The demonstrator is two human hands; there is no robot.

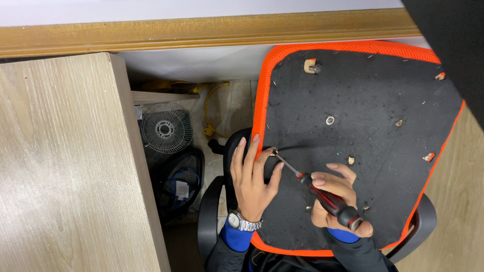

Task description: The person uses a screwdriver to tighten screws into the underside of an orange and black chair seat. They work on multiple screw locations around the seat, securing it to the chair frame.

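An upturned chair seat (373, 116) with a black fabric underside and an orange mesh rim fills the right half of the head view. My right hand (337, 197) grips a screwdriver (322, 195) with a red and black handle. Its thin shaft runs up-left to a small fitting (274, 150) near the seat's left edge. My left hand (252, 176), with a wristwatch (237, 220), lies flat with spread fingers on the seat's left edge beside that fitting. A metal insert (330, 120) and a bolt (313, 67) show further up the underside.
A light wooden desk panel (65, 166) stands at the left. Between it and the seat lie a small fan (166, 128), a yellow cable (214, 108) and black chair parts (209, 216). A wooden ledge (201, 31) runs across the top.
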